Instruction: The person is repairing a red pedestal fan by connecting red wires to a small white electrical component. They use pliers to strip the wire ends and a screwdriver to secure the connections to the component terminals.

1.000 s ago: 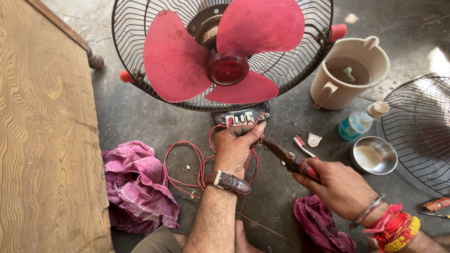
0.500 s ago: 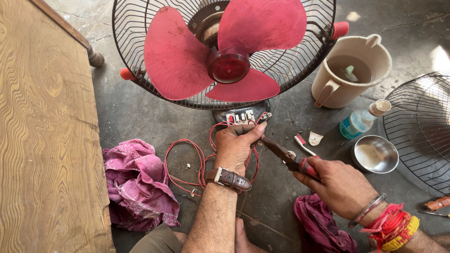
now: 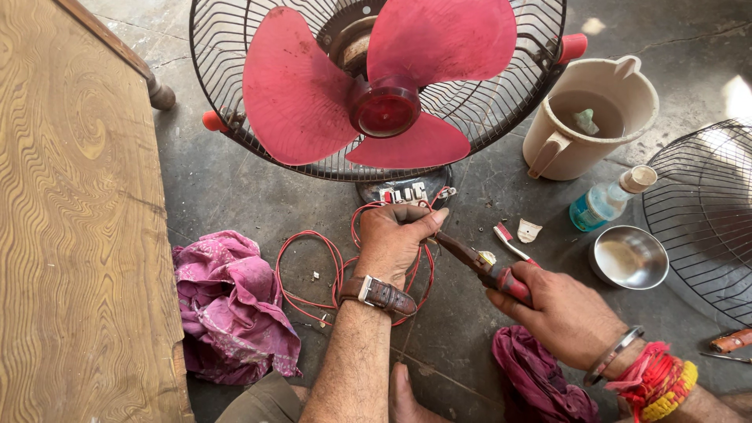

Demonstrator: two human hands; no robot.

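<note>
A wooden tabletop fills the far side beyond the left hand, its grain running away from the viewer. Straight ahead of both hands lies a fan with red blades inside a black wire guard, its base just past the left fingertips. Out past the right hand rests a separate wire guard, and ahead of that hand stands a cream plastic jug. A crumpled pink cloth lies outside the left forearm. The left hand, a watch on its wrist, is curled shut, pinching loops of red wire that trail on the floor beside it. The right hand, bangles on its wrist, is closed around the red grips of pliers, whose nose meets the left fingertips. Beyond the right knuckles sit a small steel bowl, a blue-tinted bottle and a toothbrush.
</note>
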